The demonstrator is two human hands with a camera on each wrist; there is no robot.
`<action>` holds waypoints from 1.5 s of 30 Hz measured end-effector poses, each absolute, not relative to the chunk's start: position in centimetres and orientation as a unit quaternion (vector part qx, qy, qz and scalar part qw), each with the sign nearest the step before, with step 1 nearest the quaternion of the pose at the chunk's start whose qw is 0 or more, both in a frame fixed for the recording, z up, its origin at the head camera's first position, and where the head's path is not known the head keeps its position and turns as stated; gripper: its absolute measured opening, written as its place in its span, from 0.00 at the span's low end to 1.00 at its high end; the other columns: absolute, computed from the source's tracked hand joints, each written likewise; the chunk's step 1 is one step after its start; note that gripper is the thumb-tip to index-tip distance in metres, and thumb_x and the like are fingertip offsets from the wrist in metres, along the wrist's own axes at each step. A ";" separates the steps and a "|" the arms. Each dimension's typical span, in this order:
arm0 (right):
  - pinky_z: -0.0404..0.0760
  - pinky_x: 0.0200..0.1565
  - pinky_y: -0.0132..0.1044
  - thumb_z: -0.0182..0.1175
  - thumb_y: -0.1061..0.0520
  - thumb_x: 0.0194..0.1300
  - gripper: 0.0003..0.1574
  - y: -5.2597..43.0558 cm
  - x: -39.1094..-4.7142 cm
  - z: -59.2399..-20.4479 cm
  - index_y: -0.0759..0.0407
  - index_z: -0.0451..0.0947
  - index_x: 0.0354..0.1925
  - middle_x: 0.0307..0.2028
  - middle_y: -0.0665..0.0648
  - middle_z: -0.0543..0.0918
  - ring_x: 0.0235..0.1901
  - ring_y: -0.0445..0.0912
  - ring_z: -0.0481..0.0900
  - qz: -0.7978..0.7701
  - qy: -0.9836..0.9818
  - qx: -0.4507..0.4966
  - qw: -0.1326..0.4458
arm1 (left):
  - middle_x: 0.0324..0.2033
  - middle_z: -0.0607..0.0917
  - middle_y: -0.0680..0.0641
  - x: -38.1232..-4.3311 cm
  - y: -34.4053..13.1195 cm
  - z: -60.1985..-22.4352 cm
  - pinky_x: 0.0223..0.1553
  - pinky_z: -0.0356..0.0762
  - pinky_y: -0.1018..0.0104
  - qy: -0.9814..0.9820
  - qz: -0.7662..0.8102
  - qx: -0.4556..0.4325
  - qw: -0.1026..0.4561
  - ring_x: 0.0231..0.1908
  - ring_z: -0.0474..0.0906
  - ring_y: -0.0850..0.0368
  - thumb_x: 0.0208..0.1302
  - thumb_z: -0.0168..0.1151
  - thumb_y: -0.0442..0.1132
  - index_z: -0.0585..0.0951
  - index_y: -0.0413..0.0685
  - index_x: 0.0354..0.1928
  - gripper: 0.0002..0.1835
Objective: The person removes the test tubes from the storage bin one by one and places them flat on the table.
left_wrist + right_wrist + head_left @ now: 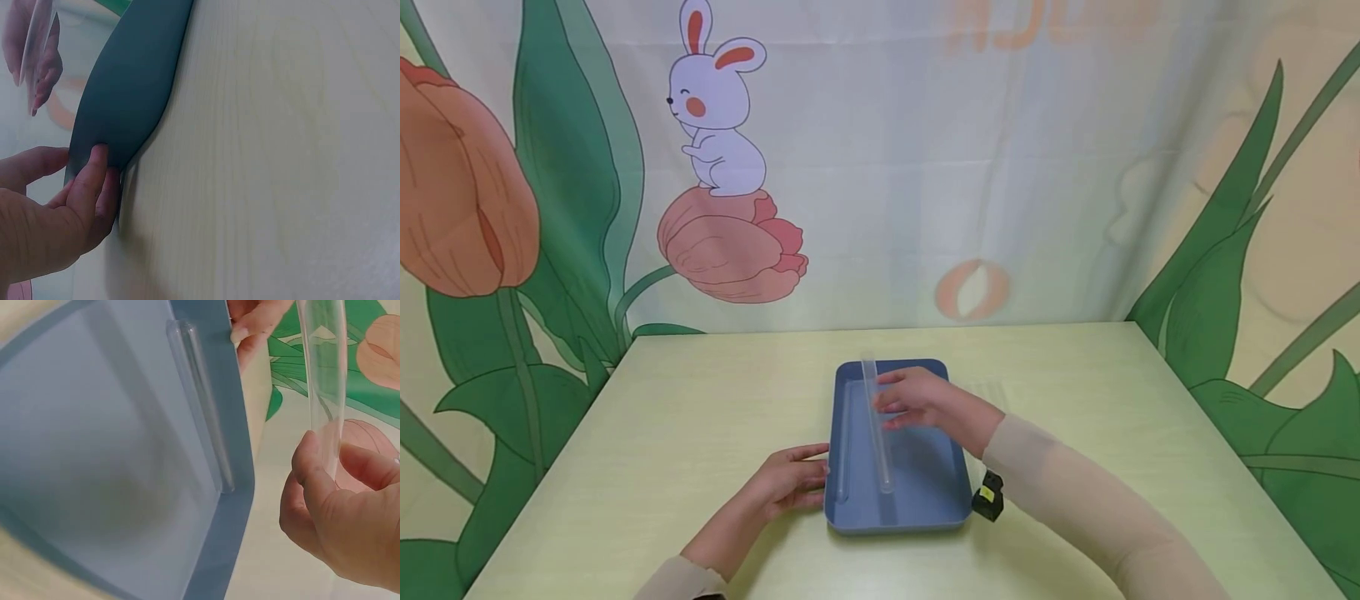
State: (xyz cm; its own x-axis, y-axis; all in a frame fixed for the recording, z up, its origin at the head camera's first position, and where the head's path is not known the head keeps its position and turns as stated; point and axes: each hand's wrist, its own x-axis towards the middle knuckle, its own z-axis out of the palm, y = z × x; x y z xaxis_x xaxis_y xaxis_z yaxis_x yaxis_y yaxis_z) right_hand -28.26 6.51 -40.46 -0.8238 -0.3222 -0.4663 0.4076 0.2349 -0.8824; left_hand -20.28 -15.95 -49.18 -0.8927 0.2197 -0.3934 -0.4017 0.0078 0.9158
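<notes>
A blue tray lies on the table. My right hand pinches a clear test tube between thumb and fingers, holding it over the tray. In the right wrist view that tube stands nearly upright in the fingers. Along the tray's left side, inside it, lies a second clear test tube, also seen in the right wrist view. My left hand holds the tray's left wall, fingers against the outer face and a digit at the rim, as the left wrist view of the hand shows.
Partly behind the right forearm, something clear and ribbed lies right of the tray. A small black block with a yellow mark shows under the right wrist. A printed curtain hangs behind the pale table.
</notes>
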 end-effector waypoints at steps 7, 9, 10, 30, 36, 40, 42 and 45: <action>0.84 0.62 0.48 0.56 0.66 0.73 0.38 8.7 -28.0 -39.9 0.64 0.58 0.77 0.70 0.70 0.71 0.67 0.60 0.74 -0.618 0.727 -0.003 0.299 | 0.67 0.76 0.27 -20.2 -15.9 -49.1 0.41 0.90 0.63 0.677 0.699 -0.072 0.220 0.43 0.87 0.58 0.69 0.56 0.27 0.63 0.29 0.74 0.33; 0.83 0.63 0.49 0.55 0.65 0.74 0.39 9.4 -27.9 -39.9 0.64 0.56 0.78 0.72 0.70 0.70 0.70 0.61 0.72 -0.618 0.726 -0.013 0.300 | 0.66 0.76 0.27 -20.2 -15.9 -49.1 0.41 0.90 0.63 0.677 0.698 -0.072 0.220 0.43 0.87 0.58 0.68 0.56 0.27 0.63 0.29 0.74 0.33; 0.82 0.64 0.49 0.55 0.65 0.75 0.39 9.7 -27.8 -39.8 0.65 0.55 0.78 0.72 0.70 0.69 0.70 0.61 0.71 -0.617 0.726 -0.020 0.301 | 0.66 0.76 0.27 -20.2 -15.9 -49.1 0.41 0.90 0.62 0.678 0.698 -0.073 0.219 0.43 0.87 0.58 0.68 0.57 0.27 0.64 0.29 0.74 0.33; 0.87 0.50 0.33 0.53 0.63 0.76 0.40 17.1 -26.6 -39.7 0.68 0.52 0.79 0.73 0.73 0.66 0.44 0.35 0.83 -0.626 0.732 -0.035 0.269 | 0.66 0.76 0.27 -20.1 -16.0 -48.9 0.43 0.90 0.60 0.679 0.698 -0.075 0.216 0.43 0.87 0.57 0.69 0.57 0.27 0.64 0.29 0.74 0.32; 0.87 0.49 0.31 0.54 0.62 0.76 0.40 19.5 -26.5 -39.9 0.69 0.51 0.79 0.74 0.73 0.66 0.45 0.33 0.82 -0.631 0.732 -0.024 0.256 | 0.66 0.76 0.27 -20.1 -16.0 -48.9 0.43 0.90 0.60 0.679 0.698 -0.074 0.214 0.43 0.87 0.57 0.68 0.57 0.27 0.64 0.28 0.73 0.32; 0.87 0.48 0.30 0.54 0.62 0.76 0.40 21.0 -26.5 -40.2 0.70 0.52 0.78 0.72 0.72 0.68 0.43 0.32 0.83 -0.628 0.739 -0.011 0.243 | 0.65 0.77 0.27 -20.0 -16.0 -48.8 0.43 0.90 0.60 0.680 0.698 -0.074 0.214 0.43 0.87 0.57 0.68 0.57 0.27 0.65 0.28 0.73 0.32; 0.87 0.47 0.30 0.55 0.61 0.76 0.40 21.7 -26.5 -40.3 0.70 0.53 0.78 0.73 0.72 0.68 0.43 0.32 0.83 -0.625 0.744 -0.007 0.237 | 0.65 0.77 0.27 -20.0 -15.9 -48.8 0.43 0.90 0.60 0.680 0.698 -0.073 0.214 0.43 0.87 0.57 0.68 0.57 0.27 0.65 0.28 0.73 0.32; 0.87 0.47 0.30 0.56 0.60 0.76 0.40 22.8 -26.6 -40.8 0.69 0.54 0.78 0.72 0.71 0.68 0.44 0.33 0.83 -0.615 0.754 0.003 0.230 | 0.65 0.76 0.27 -20.0 -15.9 -48.9 0.43 0.90 0.60 0.679 0.698 -0.071 0.215 0.43 0.87 0.57 0.68 0.57 0.27 0.64 0.28 0.73 0.32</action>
